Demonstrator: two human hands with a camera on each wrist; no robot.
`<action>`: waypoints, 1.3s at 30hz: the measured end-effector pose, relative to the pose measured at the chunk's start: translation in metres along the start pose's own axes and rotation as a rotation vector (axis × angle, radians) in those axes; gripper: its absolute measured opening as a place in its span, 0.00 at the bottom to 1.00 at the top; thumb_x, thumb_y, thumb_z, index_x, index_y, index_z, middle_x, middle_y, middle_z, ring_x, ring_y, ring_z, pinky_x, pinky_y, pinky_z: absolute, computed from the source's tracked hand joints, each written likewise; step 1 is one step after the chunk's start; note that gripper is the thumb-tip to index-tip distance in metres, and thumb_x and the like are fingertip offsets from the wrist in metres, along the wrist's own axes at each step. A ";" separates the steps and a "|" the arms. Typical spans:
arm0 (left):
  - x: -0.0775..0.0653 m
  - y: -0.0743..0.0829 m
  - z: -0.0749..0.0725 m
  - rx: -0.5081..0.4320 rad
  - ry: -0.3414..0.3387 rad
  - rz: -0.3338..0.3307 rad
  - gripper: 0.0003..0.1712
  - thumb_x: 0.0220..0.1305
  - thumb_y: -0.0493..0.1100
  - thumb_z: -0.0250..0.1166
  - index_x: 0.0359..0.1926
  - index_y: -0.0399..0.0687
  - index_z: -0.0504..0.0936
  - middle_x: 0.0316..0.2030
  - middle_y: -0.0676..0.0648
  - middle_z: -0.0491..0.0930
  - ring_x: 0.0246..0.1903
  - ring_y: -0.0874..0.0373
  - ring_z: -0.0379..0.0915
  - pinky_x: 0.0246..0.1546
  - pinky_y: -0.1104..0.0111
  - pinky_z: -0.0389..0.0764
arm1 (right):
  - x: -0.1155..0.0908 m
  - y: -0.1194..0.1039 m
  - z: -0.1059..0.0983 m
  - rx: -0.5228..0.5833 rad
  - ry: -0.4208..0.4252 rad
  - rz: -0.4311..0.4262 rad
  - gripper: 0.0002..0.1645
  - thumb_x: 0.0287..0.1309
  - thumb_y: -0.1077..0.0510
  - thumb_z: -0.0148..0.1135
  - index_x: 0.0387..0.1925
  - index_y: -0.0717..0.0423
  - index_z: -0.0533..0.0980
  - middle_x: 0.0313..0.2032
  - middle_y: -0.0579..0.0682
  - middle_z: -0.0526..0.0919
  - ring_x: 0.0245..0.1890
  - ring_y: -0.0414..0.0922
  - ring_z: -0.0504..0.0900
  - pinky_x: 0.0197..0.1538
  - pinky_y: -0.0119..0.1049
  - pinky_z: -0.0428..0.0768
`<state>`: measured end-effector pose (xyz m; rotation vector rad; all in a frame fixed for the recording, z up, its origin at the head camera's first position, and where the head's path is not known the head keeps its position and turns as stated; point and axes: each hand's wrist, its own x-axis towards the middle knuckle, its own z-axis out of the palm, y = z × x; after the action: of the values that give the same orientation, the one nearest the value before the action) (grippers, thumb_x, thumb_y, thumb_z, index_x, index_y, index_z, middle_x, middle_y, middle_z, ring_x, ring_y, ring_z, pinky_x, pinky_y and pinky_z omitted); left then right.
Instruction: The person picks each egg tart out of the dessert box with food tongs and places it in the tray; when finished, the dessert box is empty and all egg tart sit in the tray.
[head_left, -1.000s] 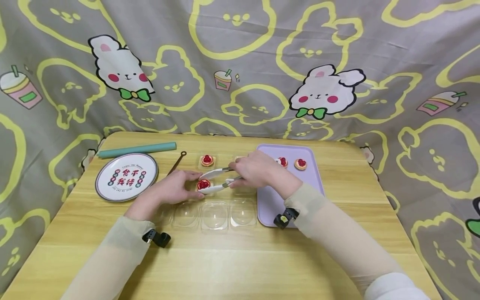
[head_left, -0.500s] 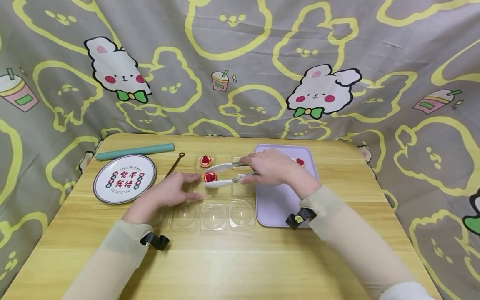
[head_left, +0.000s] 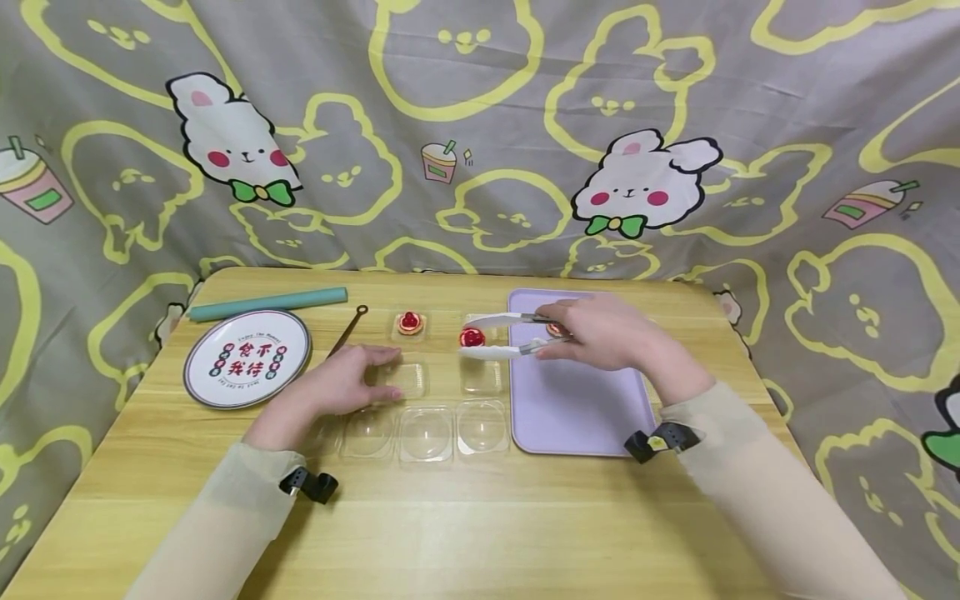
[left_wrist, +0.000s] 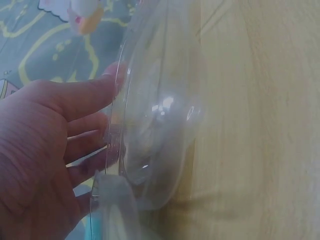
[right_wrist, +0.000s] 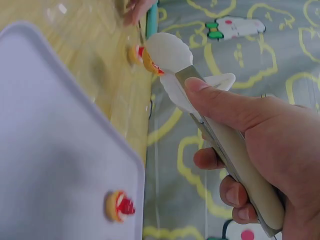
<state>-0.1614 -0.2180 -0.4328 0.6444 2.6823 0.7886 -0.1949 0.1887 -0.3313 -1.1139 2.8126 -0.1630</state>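
My right hand (head_left: 603, 329) grips metal tongs with white scalloped tips (head_left: 495, 352). Between those tips is a small red-topped fruit tart (head_left: 472, 337), left of the purple tray. In the right wrist view, the tart (right_wrist: 151, 64) sits partly behind one white tip. My left hand (head_left: 347, 381) is beside a small clear plastic box (head_left: 408, 379), its thumb and forefinger spread at the box's left part. Clear domed lids (left_wrist: 160, 110) stand in front of its fingers in the left wrist view. Whether it presses on the box is unclear.
Another tart (head_left: 409, 324) sits in a back box. One more tart (right_wrist: 119, 206) lies on the purple tray (head_left: 570, 417). Several clear domed lids (head_left: 426, 433) line the front. A printed plate (head_left: 247, 396), a teal roll (head_left: 270, 303) and a thin dark utensil (head_left: 350, 327) lie left.
The tongs lifted the tart from beside my left hand and carried it right, toward the tray. My left hand stayed nearly where it was, and the box beside it now holds no tart.
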 end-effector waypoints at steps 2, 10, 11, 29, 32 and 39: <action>0.000 0.000 0.000 0.005 0.007 -0.004 0.46 0.64 0.54 0.78 0.74 0.36 0.72 0.72 0.34 0.70 0.73 0.36 0.63 0.75 0.45 0.61 | -0.007 0.008 0.002 0.013 0.001 0.016 0.26 0.67 0.34 0.70 0.52 0.48 0.80 0.29 0.41 0.75 0.27 0.42 0.72 0.32 0.40 0.71; 0.001 -0.001 0.001 -0.002 0.013 -0.010 0.45 0.64 0.53 0.78 0.74 0.37 0.72 0.72 0.34 0.71 0.72 0.35 0.64 0.74 0.44 0.62 | -0.037 0.033 0.006 0.022 0.008 0.084 0.37 0.66 0.35 0.71 0.64 0.57 0.80 0.29 0.41 0.76 0.27 0.42 0.74 0.33 0.42 0.73; 0.001 -0.001 0.001 -0.003 0.012 -0.010 0.45 0.64 0.53 0.78 0.74 0.37 0.72 0.72 0.34 0.71 0.72 0.35 0.64 0.74 0.44 0.62 | -0.041 0.036 0.007 0.021 0.012 0.092 0.37 0.66 0.36 0.71 0.64 0.56 0.80 0.29 0.40 0.77 0.27 0.42 0.74 0.34 0.43 0.74; 0.004 0.000 0.001 -0.005 0.011 0.009 0.44 0.64 0.51 0.78 0.74 0.35 0.72 0.71 0.33 0.72 0.71 0.34 0.65 0.74 0.44 0.63 | -0.084 0.068 0.018 -0.015 -0.043 0.209 0.32 0.66 0.33 0.70 0.56 0.53 0.82 0.26 0.40 0.74 0.27 0.42 0.72 0.30 0.40 0.69; 0.004 -0.001 0.001 -0.003 0.013 0.016 0.44 0.64 0.51 0.78 0.74 0.35 0.72 0.71 0.33 0.72 0.71 0.34 0.66 0.74 0.44 0.63 | -0.087 0.070 0.021 -0.015 -0.051 0.218 0.32 0.65 0.36 0.72 0.57 0.55 0.82 0.26 0.40 0.74 0.25 0.41 0.72 0.28 0.39 0.68; 0.002 0.000 0.001 -0.002 0.013 0.020 0.43 0.65 0.51 0.77 0.73 0.34 0.72 0.70 0.32 0.72 0.71 0.34 0.66 0.74 0.43 0.63 | -0.091 0.076 0.026 -0.033 -0.061 0.230 0.34 0.64 0.34 0.72 0.59 0.54 0.82 0.27 0.39 0.76 0.25 0.41 0.72 0.28 0.39 0.69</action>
<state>-0.1631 -0.2165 -0.4343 0.6687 2.6902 0.8032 -0.1759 0.3047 -0.3618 -0.7776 2.8696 -0.0618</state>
